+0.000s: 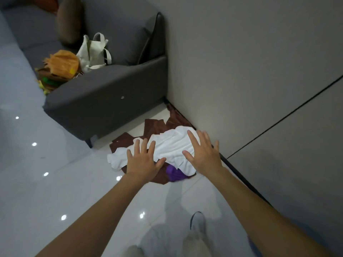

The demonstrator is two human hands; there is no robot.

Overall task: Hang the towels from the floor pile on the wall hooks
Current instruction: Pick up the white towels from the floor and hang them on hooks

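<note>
A pile of towels lies on the glossy floor against the grey wall. A crumpled white towel [170,145] is on top, brown towels [154,127] spread beneath it and a purple one [174,173] pokes out at the near edge. My left hand [143,160] hovers over the pile's left side with fingers spread and straight. My right hand [202,153] hangs over the right side, fingers also spread. Neither hand holds anything; whether they touch the cloth I cannot tell. No wall hooks are in view.
A dark grey sofa [104,97] stands just left of the pile, carrying a white tote bag [92,52] and an orange plush toy [61,65]. The grey wall [241,71] runs along the right. My shoe [198,221] stands on the white tiles below.
</note>
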